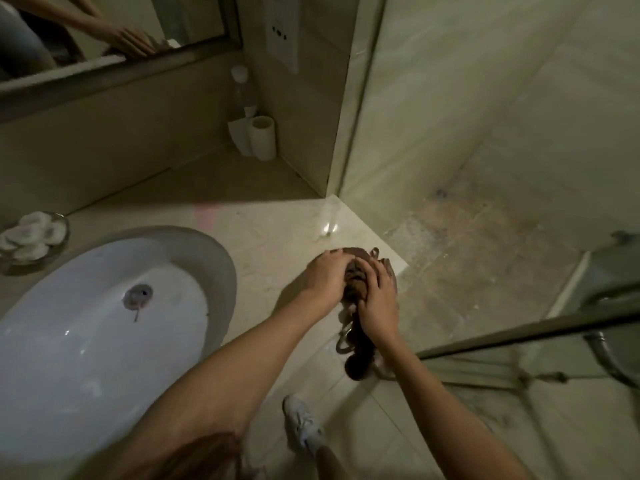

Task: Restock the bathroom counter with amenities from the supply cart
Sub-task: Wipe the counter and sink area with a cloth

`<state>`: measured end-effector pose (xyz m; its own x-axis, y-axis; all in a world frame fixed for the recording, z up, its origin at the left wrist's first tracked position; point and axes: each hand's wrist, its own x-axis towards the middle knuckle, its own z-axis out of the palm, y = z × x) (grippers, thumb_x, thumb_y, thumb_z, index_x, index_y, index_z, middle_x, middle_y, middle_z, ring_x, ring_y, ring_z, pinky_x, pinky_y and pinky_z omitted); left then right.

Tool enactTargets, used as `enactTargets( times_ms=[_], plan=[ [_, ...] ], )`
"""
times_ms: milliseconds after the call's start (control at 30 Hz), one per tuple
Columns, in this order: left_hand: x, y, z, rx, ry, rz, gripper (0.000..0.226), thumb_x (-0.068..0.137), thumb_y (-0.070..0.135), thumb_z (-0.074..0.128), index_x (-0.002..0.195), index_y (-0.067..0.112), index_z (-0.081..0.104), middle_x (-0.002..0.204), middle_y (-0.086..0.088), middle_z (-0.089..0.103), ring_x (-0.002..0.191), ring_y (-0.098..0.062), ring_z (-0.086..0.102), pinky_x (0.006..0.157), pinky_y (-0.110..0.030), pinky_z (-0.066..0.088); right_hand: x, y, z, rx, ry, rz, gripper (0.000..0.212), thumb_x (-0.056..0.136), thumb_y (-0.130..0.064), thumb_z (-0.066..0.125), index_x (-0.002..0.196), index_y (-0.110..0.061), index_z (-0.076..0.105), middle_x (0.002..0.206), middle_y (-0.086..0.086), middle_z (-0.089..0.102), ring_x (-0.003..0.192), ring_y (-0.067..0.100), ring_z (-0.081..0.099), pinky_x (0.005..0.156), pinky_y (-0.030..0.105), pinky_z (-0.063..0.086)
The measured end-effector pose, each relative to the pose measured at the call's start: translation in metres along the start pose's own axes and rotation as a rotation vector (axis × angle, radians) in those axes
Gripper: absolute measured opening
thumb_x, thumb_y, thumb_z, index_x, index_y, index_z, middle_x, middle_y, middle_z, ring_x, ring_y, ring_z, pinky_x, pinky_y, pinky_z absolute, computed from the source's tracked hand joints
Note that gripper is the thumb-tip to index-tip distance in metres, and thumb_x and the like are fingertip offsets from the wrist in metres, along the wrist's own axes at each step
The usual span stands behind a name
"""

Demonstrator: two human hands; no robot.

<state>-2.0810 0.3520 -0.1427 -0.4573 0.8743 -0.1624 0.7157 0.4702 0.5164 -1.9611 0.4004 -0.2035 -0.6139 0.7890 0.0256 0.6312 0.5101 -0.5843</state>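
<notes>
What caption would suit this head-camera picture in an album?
Left hand and right hand on a brown bag at the corner of the counter, beside the white sink.

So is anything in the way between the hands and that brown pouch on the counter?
Nothing visible. The left hand and right hand already touch the brown pouch on the counter; the clear bottle stands beyond, apart.
</notes>
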Motion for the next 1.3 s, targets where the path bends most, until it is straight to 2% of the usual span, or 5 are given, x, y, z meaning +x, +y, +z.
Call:
enactTargets(
  times_ms=[233, 633, 767, 1033, 1300],
  plan=[
    [-0.024, -0.006, 0.005, 0.143, 0.024, 0.030, 0.059, 0.092, 0.011, 0.057, 0.145, 0.014, 0.033, 0.154, -0.007, 0.027, 0.137, -0.027, 0.026, 0.110, -0.035, 0.032, 0.003, 0.001, -0.014, -0.011, -0.084, -0.068, 0.055, 0.095, -0.008, 0.045, 0.142, -0.035, 0.040, 0.155, -0.003, 0.031, 0.145, 0.018, 0.020, 0.115, 0.041, 0.025],
    [0.104, -0.055, -0.051, 0.134, 0.187, -0.122, 0.038, 0.092, 0.011, 0.052, 0.129, 0.021, 0.055, 0.126, -0.005, 0.057, 0.117, -0.024, 0.050, 0.094, -0.031, 0.038, 0.161, -0.037, 0.017, 0.116, -0.169, -0.181, 0.059, 0.079, 0.000, 0.054, 0.136, -0.018, 0.051, 0.145, 0.008, 0.044, 0.131, 0.025, 0.041, 0.110, 0.026, 0.029],
    [0.122, -0.060, -0.051, 0.179, 0.199, -0.152, 0.036, 0.088, 0.008, 0.056, 0.122, 0.019, 0.056, 0.119, -0.005, 0.058, 0.112, -0.025, 0.053, 0.086, -0.035, 0.043, 0.192, -0.026, 0.018, 0.164, -0.269, -0.277, 0.059, 0.076, -0.011, 0.046, 0.135, -0.013, 0.050, 0.139, 0.011, 0.046, 0.128, 0.028, 0.045, 0.110, 0.038, 0.036],
    [0.109, -0.019, -0.030, 0.162, 0.159, -0.060, 0.030, 0.091, 0.013, 0.054, 0.120, 0.019, 0.057, 0.122, -0.006, 0.061, 0.113, -0.024, 0.055, 0.089, -0.032, 0.041, 0.146, 0.008, -0.003, 0.212, -0.192, -0.147, 0.065, 0.079, -0.003, 0.051, 0.140, -0.024, 0.045, 0.149, 0.002, 0.038, 0.132, 0.021, 0.044, 0.108, 0.028, 0.036],
    [0.041, 0.037, 0.017, 0.132, 0.090, 0.029, 0.034, 0.093, 0.013, 0.052, 0.127, 0.019, 0.056, 0.124, -0.006, 0.061, 0.113, -0.022, 0.055, 0.093, -0.030, 0.042, 0.045, 0.044, -0.034, 0.109, -0.013, -0.045, 0.059, 0.085, -0.003, 0.046, 0.140, -0.025, 0.046, 0.151, 0.003, 0.038, 0.138, 0.023, 0.037, 0.113, 0.038, 0.034]
  ],
)
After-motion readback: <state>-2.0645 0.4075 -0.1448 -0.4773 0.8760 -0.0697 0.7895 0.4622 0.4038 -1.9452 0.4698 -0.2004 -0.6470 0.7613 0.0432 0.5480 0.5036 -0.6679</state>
